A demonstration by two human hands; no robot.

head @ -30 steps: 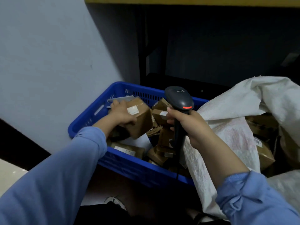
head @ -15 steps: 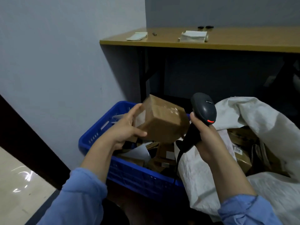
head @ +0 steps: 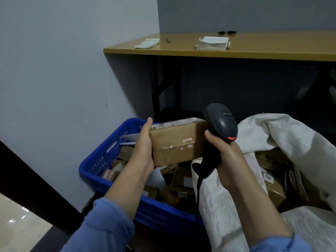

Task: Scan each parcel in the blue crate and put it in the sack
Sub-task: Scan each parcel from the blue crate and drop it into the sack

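Levelled parcel (head: 178, 142) beside scanner (head: 220, 122), left hand (head: 143, 148) gripping it, right hand (head: 227, 160) gripping scanner

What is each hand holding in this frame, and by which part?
The left hand grips the brown parcel by its left end, above the crate. The right hand grips the black scanner by its handle, below the head.

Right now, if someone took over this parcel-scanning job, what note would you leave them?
The left grip holds a cardboard parcel above the blue crate.
The right grip holds the barcode scanner, its head beside the parcel's right end.
Done: sacked parcels lie in the white sack on the right.
Left: I cannot tell whether this parcel has scanned; scan it, sack it, then work through the remaining parcels in the crate.
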